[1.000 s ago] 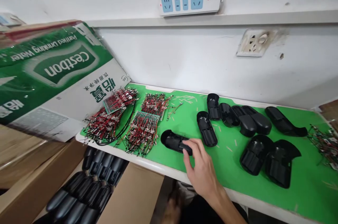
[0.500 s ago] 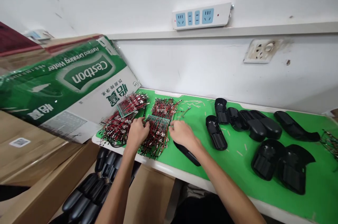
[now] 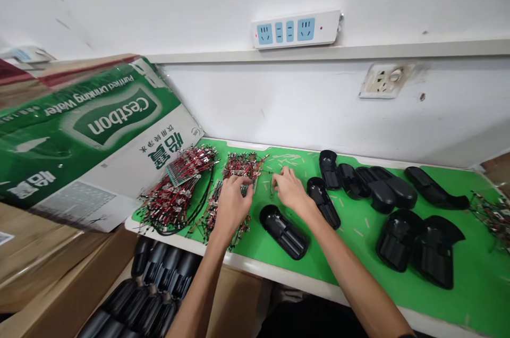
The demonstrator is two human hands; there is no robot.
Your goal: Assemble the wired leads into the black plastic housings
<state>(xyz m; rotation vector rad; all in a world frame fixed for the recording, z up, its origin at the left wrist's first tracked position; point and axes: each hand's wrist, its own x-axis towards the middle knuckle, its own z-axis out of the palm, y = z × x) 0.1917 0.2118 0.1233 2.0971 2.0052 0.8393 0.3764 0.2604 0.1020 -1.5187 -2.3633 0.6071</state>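
Note:
My left hand (image 3: 233,209) rests among a heap of red-and-black wires with metal tabs (image 3: 239,167), its fingers curled down into them. What it grips is hidden. My right hand (image 3: 290,192) has bunched fingertips just right of that heap, above short wire scraps on the green mat (image 3: 358,258). A black plastic shell (image 3: 282,231) lies just below my right wrist, not touching either hand. A larger wire bundle with a small circuit strip (image 3: 171,189) sits to the left of my left hand.
Several black shells (image 3: 382,189) lie on the mat's right side, with more wires (image 3: 490,221) at its far edge. A Cestbon carton sheet (image 3: 111,120) leans over the left end. Below the white table edge (image 3: 279,274), an open cardboard box holds black shells (image 3: 159,269).
A second ago only my right hand showed, on the black shell. Now both hands are at the wire heap, and the shell lies flat nearer the table's front edge.

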